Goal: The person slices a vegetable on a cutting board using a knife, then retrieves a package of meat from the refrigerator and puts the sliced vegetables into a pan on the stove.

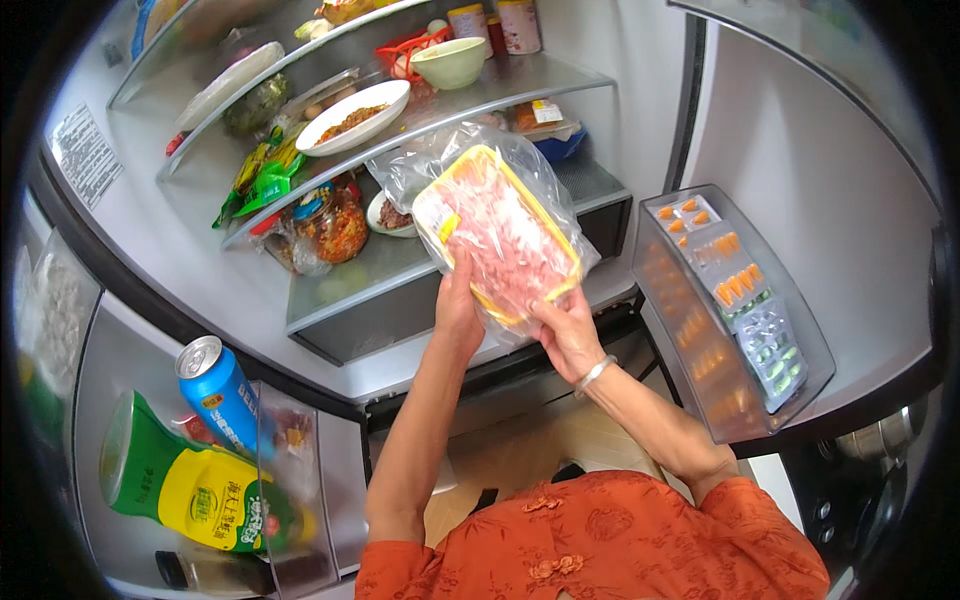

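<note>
Both hands hold a tray of raw minced meat (510, 232) in front of the refrigerator shelves. Its yellow-rimmed tray is wrapped in film and lies inside a clear plastic bag (559, 172). My left hand (459, 304) grips the lower left edge, thumb over the top. At the lower right corner, my right hand (566, 330) has its thumb on the film; a bangle circles that wrist. Behind the tray's left side, a small white bowl (390, 215) of dark food is partly covered. A glass jar of red chopped preserves (334, 225) stands left of it.
On the shelf above are a white oval dish of food (352, 120), a pale green bowl (450, 64) and a red egg basket (401, 52). The right door bin (679, 330) contains blister packs. A blue beer can (221, 394) and green-yellow bottle (187, 480) occupy the left door.
</note>
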The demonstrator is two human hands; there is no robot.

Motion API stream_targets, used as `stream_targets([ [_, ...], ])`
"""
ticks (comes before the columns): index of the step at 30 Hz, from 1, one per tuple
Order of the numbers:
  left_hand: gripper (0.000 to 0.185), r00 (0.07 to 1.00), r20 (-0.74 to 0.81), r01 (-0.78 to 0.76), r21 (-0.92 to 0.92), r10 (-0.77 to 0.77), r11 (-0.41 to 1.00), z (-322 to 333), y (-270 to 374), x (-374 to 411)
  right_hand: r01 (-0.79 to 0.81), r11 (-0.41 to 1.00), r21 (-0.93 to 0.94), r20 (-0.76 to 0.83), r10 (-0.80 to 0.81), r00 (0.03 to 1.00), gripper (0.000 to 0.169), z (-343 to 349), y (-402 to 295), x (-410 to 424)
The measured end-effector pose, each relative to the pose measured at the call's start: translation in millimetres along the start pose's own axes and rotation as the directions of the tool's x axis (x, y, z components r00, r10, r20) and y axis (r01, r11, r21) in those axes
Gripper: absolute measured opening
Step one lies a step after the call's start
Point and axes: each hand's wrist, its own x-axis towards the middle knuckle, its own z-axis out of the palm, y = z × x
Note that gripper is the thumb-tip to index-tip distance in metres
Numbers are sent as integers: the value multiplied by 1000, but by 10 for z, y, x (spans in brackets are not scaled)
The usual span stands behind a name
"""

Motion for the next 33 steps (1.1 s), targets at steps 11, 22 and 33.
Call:
stream_targets([
  [11,50,979,-203,-39,-223,-7,974,-455,-110,-1267,-258,954,-154,175,284,943,54,-506,67,-621],
  [22,67,973,-152,117,-329,-175,937,-888,-613,-1934,-179,968,-177,-197,143,970,26,-787,148,-1337],
  [33,45,915,-219,292,-218,-338,931,-1021,-977,-2592,-59,923,-379,-455,-130,881,26,-1216,-164,-2252],
])
